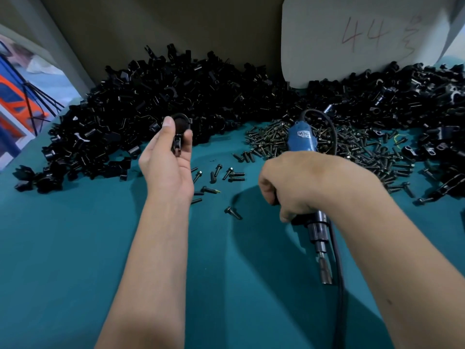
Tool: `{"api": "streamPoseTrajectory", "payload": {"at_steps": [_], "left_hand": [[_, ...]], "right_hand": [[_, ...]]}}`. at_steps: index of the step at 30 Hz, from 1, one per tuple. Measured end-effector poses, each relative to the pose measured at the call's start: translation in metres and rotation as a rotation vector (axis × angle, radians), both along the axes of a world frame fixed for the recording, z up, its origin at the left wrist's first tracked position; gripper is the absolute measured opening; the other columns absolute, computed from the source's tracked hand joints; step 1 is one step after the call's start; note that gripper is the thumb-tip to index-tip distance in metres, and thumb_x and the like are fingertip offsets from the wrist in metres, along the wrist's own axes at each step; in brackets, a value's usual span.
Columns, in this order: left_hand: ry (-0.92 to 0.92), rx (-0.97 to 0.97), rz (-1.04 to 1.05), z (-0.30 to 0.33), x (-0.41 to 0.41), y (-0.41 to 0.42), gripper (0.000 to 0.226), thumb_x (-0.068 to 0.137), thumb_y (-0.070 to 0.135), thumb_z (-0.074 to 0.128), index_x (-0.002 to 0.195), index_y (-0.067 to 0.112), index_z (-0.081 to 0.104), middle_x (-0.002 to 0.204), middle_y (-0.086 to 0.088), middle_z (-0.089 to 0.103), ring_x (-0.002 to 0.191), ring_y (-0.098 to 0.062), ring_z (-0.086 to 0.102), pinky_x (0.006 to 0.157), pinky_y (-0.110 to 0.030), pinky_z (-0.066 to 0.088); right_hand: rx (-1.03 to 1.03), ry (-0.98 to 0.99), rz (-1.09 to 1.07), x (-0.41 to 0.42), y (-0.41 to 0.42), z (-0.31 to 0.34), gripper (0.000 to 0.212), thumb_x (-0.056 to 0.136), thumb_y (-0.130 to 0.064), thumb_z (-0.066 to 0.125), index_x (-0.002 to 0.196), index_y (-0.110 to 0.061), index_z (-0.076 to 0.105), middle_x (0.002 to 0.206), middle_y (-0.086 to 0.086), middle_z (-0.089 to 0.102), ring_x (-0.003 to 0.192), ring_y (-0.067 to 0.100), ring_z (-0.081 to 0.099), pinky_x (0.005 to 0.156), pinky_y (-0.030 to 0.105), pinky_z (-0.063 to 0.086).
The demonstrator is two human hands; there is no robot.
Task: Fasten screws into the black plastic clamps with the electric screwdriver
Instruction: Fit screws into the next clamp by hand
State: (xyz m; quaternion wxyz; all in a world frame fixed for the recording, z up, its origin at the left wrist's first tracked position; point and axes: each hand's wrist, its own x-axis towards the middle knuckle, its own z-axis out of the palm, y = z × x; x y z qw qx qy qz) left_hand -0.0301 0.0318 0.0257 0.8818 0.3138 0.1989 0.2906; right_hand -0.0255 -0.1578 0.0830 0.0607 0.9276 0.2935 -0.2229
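Note:
My left hand (pixel 167 161) pinches one black plastic clamp (pixel 180 133) between thumb and fingers, raised above the teal table in front of the clamp pile. My right hand (pixel 299 183) grips the blue electric screwdriver (pixel 302 139); its metal bit (pixel 324 268) points down toward me and its black cord loops behind. A large heap of black clamps (pixel 156 102) fills the back left. A pile of dark screws (pixel 352 147) lies behind my right hand, and several loose screws (pixel 226 173) are scattered between my hands.
More black clamps (pixel 415 96) are heaped at the back right. A white board (pixel 364 39) marked "44" leans against the brown back wall. The teal table surface (pixel 75 248) stretches toward me. The table's left edge lies near an orange and blue object (pixel 12 96).

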Motion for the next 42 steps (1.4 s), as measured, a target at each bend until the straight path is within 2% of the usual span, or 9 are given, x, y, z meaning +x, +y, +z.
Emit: {"api": "streamPoseTrajectory", "payload": {"at_steps": [2, 5, 10, 13, 16, 22, 30, 37, 42], "left_hand": [[0.007, -0.008, 0.010, 0.000, 0.000, 0.001, 0.013, 0.090, 0.007, 0.079, 0.087, 0.001, 0.068, 0.100, -0.014, 0.072, 0.080, -0.021, 0.072, 0.071, -0.023, 0.058], [0.022, -0.007, -0.006, -0.001, 0.002, 0.002, 0.013, 0.089, 0.007, 0.080, 0.089, -0.001, 0.070, 0.102, -0.017, 0.073, 0.077, -0.021, 0.073, 0.071, -0.023, 0.058], [0.130, 0.339, -0.299, -0.005, 0.002, 0.002, 0.009, 0.091, 0.009, 0.076, 0.083, 0.009, 0.080, 0.088, -0.007, 0.077, 0.076, -0.017, 0.074, 0.070, -0.020, 0.058], [0.119, 0.516, -0.494, -0.008, 0.001, -0.006, 0.009, 0.093, 0.008, 0.073, 0.088, 0.011, 0.080, 0.091, -0.007, 0.076, 0.077, -0.015, 0.073, 0.070, -0.020, 0.058], [0.077, 0.600, -0.593, -0.010, 0.000, -0.015, 0.006, 0.093, 0.005, 0.072, 0.095, 0.009, 0.076, 0.089, -0.005, 0.075, 0.080, -0.014, 0.072, 0.071, -0.022, 0.059], [0.007, 0.648, -0.669, -0.011, -0.002, -0.023, 0.013, 0.091, 0.006, 0.072, 0.104, 0.006, 0.072, 0.088, 0.000, 0.075, 0.079, -0.012, 0.071, 0.072, -0.023, 0.059], [-0.023, 0.674, -0.634, -0.013, 0.001, -0.024, 0.028, 0.079, 0.019, 0.077, 0.104, 0.007, 0.073, 0.098, -0.011, 0.073, 0.086, -0.021, 0.072, 0.076, -0.027, 0.060], [0.009, 0.675, -0.564, -0.017, 0.004, -0.021, 0.019, 0.082, 0.018, 0.080, 0.099, 0.012, 0.075, 0.091, -0.004, 0.075, 0.077, -0.019, 0.073, 0.074, -0.027, 0.060], [-0.038, 0.619, -0.566, -0.016, 0.004, -0.026, 0.009, 0.085, 0.015, 0.077, 0.087, 0.021, 0.083, 0.088, 0.002, 0.076, 0.078, -0.011, 0.072, 0.074, -0.023, 0.059]], "right_hand": [[-0.060, -0.034, 0.017, -0.004, 0.004, -0.001, 0.025, 0.084, -0.019, 0.086, 0.105, -0.021, 0.071, 0.103, -0.004, 0.071, 0.098, 0.022, 0.067, 0.089, 0.041, 0.060], [0.058, -0.029, 0.014, 0.001, 0.000, -0.005, 0.018, 0.085, -0.013, 0.082, 0.098, -0.023, 0.073, 0.088, -0.009, 0.069, 0.087, 0.017, 0.067, 0.078, 0.031, 0.057], [0.808, -0.002, -0.158, 0.025, -0.008, -0.023, 0.010, 0.091, -0.019, 0.079, 0.097, -0.028, 0.082, 0.078, -0.013, 0.074, 0.065, -0.002, 0.064, 0.064, 0.010, 0.047], [1.335, 0.003, -0.317, 0.032, -0.007, -0.037, 0.010, 0.092, -0.013, 0.079, 0.090, -0.022, 0.082, 0.073, -0.003, 0.075, 0.058, 0.006, 0.063, 0.063, 0.019, 0.053], [1.608, -0.017, -0.402, 0.035, -0.007, -0.044, 0.010, 0.089, -0.009, 0.080, 0.090, -0.019, 0.082, 0.072, -0.003, 0.074, 0.059, 0.011, 0.065, 0.064, 0.023, 0.054], [1.647, -0.047, -0.351, 0.038, -0.011, -0.048, 0.012, 0.087, -0.011, 0.081, 0.091, -0.022, 0.082, 0.076, 0.000, 0.077, 0.057, 0.014, 0.067, 0.062, 0.023, 0.054], [1.590, -0.139, -0.295, 0.040, -0.011, -0.050, 0.009, 0.086, -0.017, 0.084, 0.090, -0.025, 0.082, 0.078, -0.002, 0.077, 0.056, 0.013, 0.069, 0.059, 0.022, 0.053], [1.634, 0.195, -0.299, 0.042, -0.015, -0.049, 0.024, 0.104, -0.012, 0.060, 0.104, -0.021, 0.082, 0.098, 0.008, 0.079, 0.090, 0.016, 0.069, 0.074, 0.027, 0.056], [1.648, 0.243, -0.274, 0.040, -0.012, -0.053, 0.029, 0.098, 0.000, 0.067, 0.113, -0.022, 0.079, 0.100, 0.002, 0.079, 0.092, 0.012, 0.072, 0.073, 0.030, 0.061]]}}
